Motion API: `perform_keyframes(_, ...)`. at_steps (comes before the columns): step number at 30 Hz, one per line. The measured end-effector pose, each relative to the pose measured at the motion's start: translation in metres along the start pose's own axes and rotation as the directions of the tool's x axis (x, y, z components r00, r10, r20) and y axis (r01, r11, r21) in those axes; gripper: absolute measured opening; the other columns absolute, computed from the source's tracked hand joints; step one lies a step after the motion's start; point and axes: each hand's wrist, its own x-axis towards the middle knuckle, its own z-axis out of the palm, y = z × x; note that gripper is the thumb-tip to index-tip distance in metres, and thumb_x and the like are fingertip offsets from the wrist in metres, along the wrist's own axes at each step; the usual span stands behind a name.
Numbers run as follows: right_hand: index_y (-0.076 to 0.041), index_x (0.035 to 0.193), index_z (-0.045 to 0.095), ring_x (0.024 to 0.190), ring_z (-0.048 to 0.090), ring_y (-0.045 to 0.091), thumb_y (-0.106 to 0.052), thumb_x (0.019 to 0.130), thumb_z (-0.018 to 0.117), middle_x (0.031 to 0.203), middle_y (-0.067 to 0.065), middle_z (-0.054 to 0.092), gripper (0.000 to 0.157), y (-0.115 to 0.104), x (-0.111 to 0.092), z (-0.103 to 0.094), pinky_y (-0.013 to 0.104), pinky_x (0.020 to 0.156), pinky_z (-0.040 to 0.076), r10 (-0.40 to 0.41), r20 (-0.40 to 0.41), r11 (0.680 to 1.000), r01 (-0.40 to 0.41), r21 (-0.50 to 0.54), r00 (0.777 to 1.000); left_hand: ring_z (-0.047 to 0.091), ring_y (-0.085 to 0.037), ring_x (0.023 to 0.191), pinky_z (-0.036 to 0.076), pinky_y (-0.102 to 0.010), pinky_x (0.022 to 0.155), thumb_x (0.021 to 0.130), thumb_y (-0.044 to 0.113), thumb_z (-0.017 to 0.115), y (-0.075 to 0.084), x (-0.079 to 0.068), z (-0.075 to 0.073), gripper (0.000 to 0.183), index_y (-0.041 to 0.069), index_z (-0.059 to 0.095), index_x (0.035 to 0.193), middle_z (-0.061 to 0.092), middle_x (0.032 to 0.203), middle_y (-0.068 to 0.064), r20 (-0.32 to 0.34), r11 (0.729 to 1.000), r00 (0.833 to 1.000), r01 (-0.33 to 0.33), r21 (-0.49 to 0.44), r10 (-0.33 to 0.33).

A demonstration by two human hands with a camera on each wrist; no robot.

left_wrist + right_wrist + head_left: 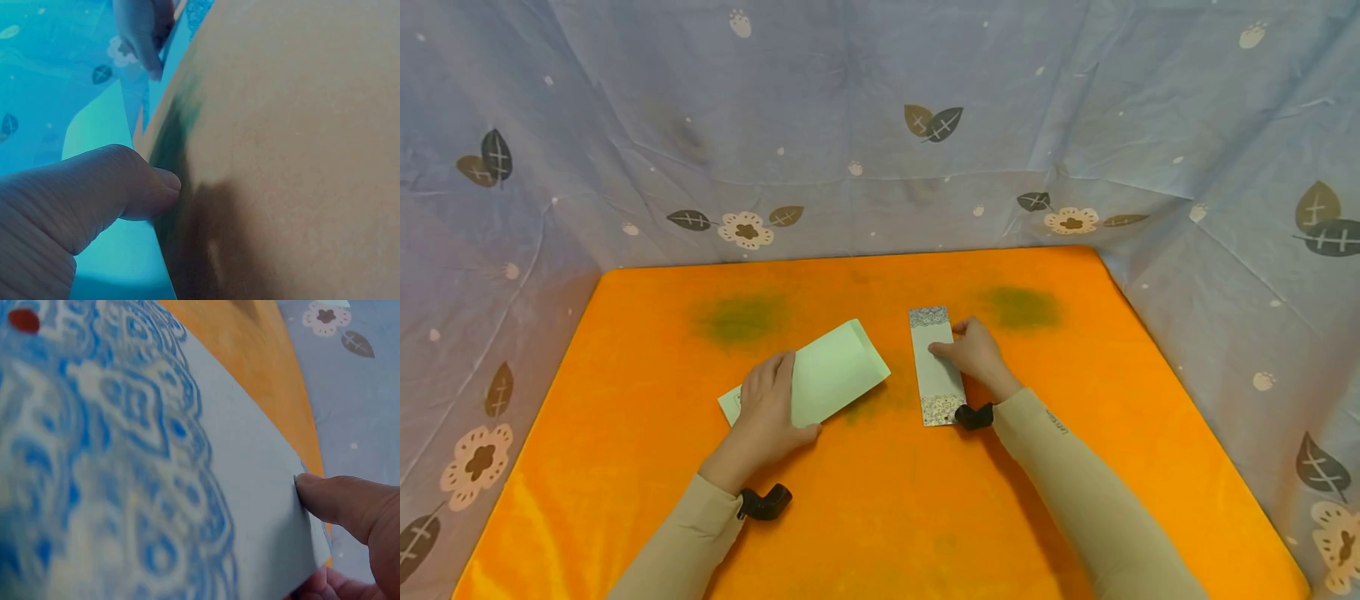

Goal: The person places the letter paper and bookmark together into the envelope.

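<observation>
Gripping a pale green envelope (838,375), the left hand (767,404) spans its width, thumb at the near edge, fingers over the far one. Right hand (973,358) pinches a patterned card (937,367) by its right side, a little apart from the envelope, over the orange counter (887,517). Risk, to my eye: too hard a squeeze could buckle the envelope; a slack pinch on one edge could let the card swing or slip. Right wrist view shows fingers beneath the card, hidden from the head; only the head view catches both envelope ends.
</observation>
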Motion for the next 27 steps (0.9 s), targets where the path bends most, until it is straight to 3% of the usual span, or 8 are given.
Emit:
perform_keyframes(11,-0.001,0.129,0.052,0.098,0.054,0.031,-0.033,0.098,0.056,0.121,0.020,0.055,0.044,0.009,-0.002,-0.012,0.041,0.081,0.048,-0.096,0.067,0.995,0.094,0.030,0.993,0.019,-0.045,0.134,0.012,-0.058,0.109,0.071,0.039,0.083,-0.001,-0.001,0.000,0.112,-0.001,0.017,0.152,0.021,0.149,-0.025,0.002,1.000,1.000,0.002,0.011,-0.002)
perform_keyframes(17,-0.005,0.125,0.053,0.086,0.052,0.029,-0.032,0.099,0.054,0.110,0.017,0.058,0.038,0.012,0.000,-0.016,0.036,0.071,0.045,-0.077,0.094,0.995,0.070,0.073,0.993,0.020,-0.044,0.133,0.012,-0.059,0.109,0.071,0.039,0.083,-0.001,-0.002,0.000,0.110,-0.002,0.018,0.151,0.022,0.149,-0.024,-0.005,1.000,1.000,-0.003,0.009,0.003)
perform_keyframes(27,-0.009,0.125,0.058,0.094,0.056,0.031,-0.037,0.094,0.062,0.109,0.013,0.061,0.042,0.009,0.000,-0.022,0.041,0.079,0.047,-0.071,0.068,0.976,0.056,0.209,0.995,0.020,-0.045,0.133,0.013,-0.059,0.109,0.071,0.039,0.083,-0.001,-0.001,0.001,0.110,-0.003,0.019,0.150,0.022,0.149,-0.025,-0.011,1.000,1.000,-0.010,0.015,0.010)
